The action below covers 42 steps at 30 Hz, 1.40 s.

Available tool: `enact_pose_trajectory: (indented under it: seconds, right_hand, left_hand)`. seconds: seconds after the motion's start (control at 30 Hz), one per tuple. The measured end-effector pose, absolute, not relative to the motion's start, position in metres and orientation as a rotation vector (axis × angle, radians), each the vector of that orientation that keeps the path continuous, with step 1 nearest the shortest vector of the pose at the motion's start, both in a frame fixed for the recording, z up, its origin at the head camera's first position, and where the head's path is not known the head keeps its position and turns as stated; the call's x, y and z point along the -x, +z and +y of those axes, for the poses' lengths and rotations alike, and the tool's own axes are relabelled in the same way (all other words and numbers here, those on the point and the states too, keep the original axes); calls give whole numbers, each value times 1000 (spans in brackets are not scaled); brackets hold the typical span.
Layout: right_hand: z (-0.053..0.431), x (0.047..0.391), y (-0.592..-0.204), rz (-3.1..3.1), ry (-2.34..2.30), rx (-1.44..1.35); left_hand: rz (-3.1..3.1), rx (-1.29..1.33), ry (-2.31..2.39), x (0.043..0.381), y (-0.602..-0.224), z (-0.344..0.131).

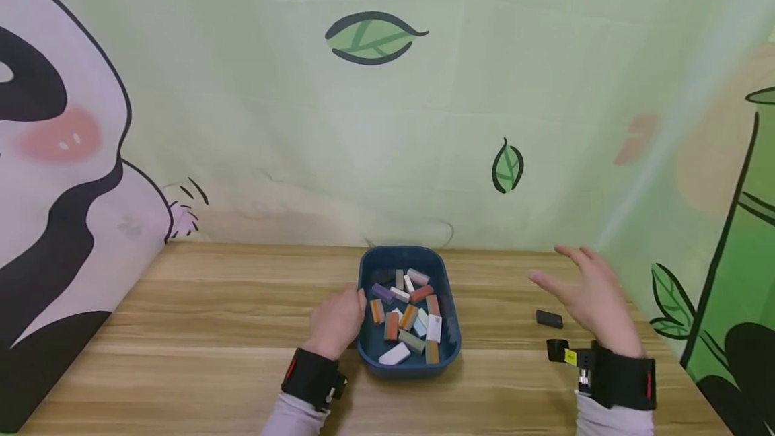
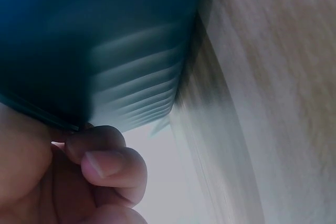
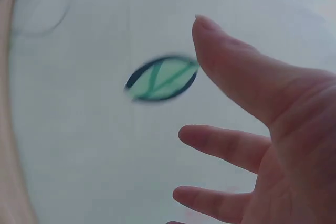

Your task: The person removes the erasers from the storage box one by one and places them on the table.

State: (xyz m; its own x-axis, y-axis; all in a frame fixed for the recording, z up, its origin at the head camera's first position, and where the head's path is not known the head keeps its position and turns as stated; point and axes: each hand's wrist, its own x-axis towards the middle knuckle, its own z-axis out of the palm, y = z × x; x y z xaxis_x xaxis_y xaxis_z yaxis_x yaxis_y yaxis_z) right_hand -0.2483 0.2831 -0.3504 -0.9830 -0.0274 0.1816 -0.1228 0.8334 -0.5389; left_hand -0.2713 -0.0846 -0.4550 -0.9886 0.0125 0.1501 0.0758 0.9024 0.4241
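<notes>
A dark blue plastic bin (image 1: 408, 372) stands on the wooden table, with several small coloured blocks (image 1: 399, 318) lying loose in it. My left hand (image 1: 337, 321) grips the bin's left rim, its fingers curled at the edge; in the left wrist view the ribbed bin wall (image 2: 131, 77) rises beside the curled fingers (image 2: 113, 166). Over to the right, my right hand (image 1: 596, 301) is raised above the table with thumb and fingers spread, holding nothing. Just left of it, a black block (image 1: 549, 318) lies on the table. The right wrist view shows the spread right hand (image 3: 262, 129) against the backdrop.
The wooden table (image 1: 230, 301) runs back to a pale green cloth backdrop (image 1: 254, 86) printed with leaves, a panda on the left and bamboo on the right. Black bands with small cameras circle both wrists.
</notes>
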Motion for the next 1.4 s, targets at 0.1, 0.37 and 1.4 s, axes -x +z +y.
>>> enact_pose_trajectory:
  seconds: [0.1,0.37,1.4]
  right_hand:
    - [264,243,-340,-2860,838,-162]
    - [205,238,-339,-2861,667,-366]
    - [106,275,-441,-2984,394,-787]
  left_hand:
    - [-2922,64,-665,271,-455,-85]
    - [-2940,55,-663,271,-453,-84]
    - [-2912,75,-685,270,-454,-86]
